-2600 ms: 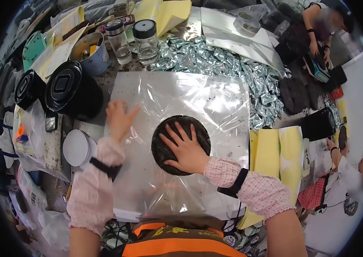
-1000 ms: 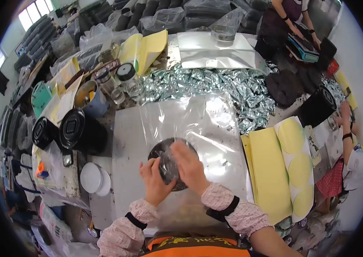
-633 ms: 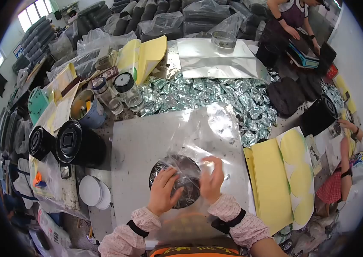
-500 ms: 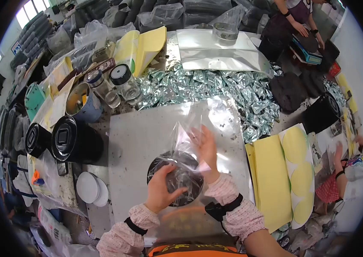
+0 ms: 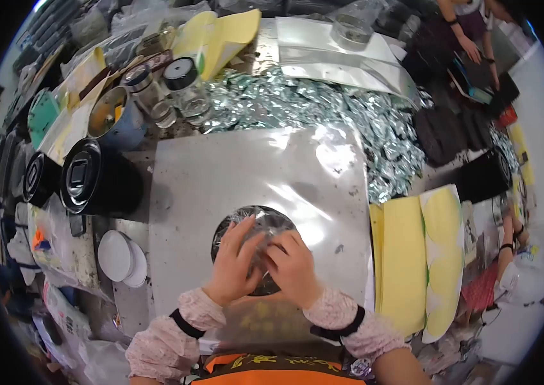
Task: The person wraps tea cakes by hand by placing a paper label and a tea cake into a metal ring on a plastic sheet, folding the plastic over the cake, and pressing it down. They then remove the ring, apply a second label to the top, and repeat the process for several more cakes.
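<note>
A dark round cake [image 5: 251,221] wrapped in crinkled clear film lies on a grey sheet [image 5: 220,173] in front of me. My left hand [image 5: 236,263] and my right hand [image 5: 294,266] both press on the cake's near half, fingers gathering the film over its top. The fingertips meet near the cake's middle. Only the far rim of the cake shows past my hands.
Two black lidded canisters [image 5: 86,179] stand at the left, white round lids [image 5: 118,256] below them. Glass jars [image 5: 185,86] and a heap of silver foil sachets [image 5: 323,109] lie beyond. Yellow paper with round labels [image 5: 442,250] lies right. Other people work at far right.
The loose film that my right hand held up has been folded down over the cake. Both hands have come together on top of it.
</note>
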A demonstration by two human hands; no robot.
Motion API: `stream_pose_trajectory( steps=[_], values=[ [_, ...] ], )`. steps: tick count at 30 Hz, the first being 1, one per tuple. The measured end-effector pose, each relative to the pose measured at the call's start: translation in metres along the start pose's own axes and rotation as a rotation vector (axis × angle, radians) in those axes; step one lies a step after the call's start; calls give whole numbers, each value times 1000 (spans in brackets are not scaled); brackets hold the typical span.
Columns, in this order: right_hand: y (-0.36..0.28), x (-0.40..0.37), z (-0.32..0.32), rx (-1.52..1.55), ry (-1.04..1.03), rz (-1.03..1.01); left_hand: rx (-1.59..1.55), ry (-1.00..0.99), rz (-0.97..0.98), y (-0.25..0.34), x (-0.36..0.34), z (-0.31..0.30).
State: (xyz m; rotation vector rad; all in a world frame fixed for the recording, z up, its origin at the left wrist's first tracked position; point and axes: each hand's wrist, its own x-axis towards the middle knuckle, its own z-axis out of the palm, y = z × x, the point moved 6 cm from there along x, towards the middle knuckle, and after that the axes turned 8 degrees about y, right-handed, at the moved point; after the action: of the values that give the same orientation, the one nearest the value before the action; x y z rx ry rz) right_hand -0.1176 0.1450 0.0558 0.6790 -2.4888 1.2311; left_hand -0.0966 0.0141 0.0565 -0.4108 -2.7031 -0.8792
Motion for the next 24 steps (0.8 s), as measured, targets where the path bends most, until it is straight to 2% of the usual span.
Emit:
stream_pose_trajectory(
  steps=[1,5,8,11,14,16,17,18,19,21,23,24],
  values=[
    [6,2,8,1,-15,-16,-86,-91,42,5,5,0],
    [18,2,-3,133,-45,7,74,-209,51,9,0,16],
    [14,5,-21,10,-210,-127,183,-229,58,11,-1,23],
    [36,-12,14,-95,-314,3,248,-253,50,15,-3,27],
    [63,15,-26,375,-234,245,257,-268,35,16,0,24],
    [118,43,-94,-49,199,262,241,-273,17,17,3,24],
    [151,56,-133,-23,283,695,246,-279,15,16,3,24],
    [193,54,-157,-533,434,318,255,-278,15,16,2,25],
    [220,51,-167,-772,400,273,262,-275,15,16,2,25],
    [251,50,-167,-981,344,202,265,-263,13,15,3,26],
    [267,43,-160,-919,296,160,244,-254,15,13,3,26],
    [273,43,-168,-745,344,254,235,-252,11,13,2,26]
  ],
)
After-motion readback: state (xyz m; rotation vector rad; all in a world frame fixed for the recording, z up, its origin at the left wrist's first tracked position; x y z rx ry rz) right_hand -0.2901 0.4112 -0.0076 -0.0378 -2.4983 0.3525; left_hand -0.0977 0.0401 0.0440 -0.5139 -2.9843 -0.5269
